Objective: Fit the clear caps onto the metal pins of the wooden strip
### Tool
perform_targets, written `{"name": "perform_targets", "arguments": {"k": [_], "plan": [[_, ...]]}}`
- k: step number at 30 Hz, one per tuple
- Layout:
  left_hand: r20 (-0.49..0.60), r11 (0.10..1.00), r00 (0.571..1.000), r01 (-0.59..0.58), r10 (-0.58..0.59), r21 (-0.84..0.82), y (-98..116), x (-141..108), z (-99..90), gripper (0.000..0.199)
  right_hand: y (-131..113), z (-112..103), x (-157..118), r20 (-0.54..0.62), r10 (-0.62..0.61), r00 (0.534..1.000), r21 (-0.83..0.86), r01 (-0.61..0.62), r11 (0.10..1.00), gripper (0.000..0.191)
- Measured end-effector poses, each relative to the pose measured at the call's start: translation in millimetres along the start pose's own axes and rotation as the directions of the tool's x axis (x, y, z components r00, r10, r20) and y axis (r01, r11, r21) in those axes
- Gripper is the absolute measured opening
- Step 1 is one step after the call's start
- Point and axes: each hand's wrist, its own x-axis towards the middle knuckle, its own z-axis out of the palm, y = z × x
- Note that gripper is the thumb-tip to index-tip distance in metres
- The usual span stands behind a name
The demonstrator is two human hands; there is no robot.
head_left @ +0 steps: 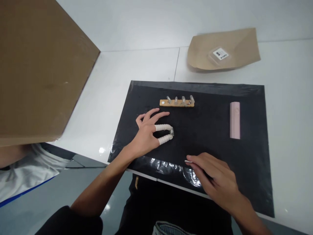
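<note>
My left hand is over the black mat, its thumb and index finger wrapped in white finger covers. Between those two tips it pinches a small clear piece; the other fingers are spread. Closer to the front edge, my right hand is closed on a thin metal tool, of which only a short silvery end shows, so its kind is unclear. Beyond my left hand lies a yellowish strip with several clear, tab-like pieces standing up from it and a white dot at its left end.
A pink oblong block lies on the mat's right side. Behind the mat, a brown paper tray holds a clear case with a white label. A large cardboard box stands at left, with part of another person below it.
</note>
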Motion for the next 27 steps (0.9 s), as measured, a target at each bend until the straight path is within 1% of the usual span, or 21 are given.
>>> {"name": "perform_targets", "arguments": {"k": [9,19,27], "plan": [[-0.068,0.999,0.997,0.04,-0.041,-0.009,5.1,0.3,6.2,0.008,-1.3,-3.1,-0.7,0.057,0.019,0.998,-0.002,-0.019,1.0,0.03],[-0.062,0.999,0.997,0.049,-0.049,-0.007,5.3,1.8,5.4,0.008,-1.9,-2.1,0.4,0.057,0.034,0.998,0.006,-0.034,0.999,0.029],[-0.082,0.998,0.995,0.062,-0.063,-0.012,6.2,1.6,8.6,0.007,-1.4,-2.0,-0.6,0.057,0.025,0.998,0.01,-0.025,1.0,0.027]]}}
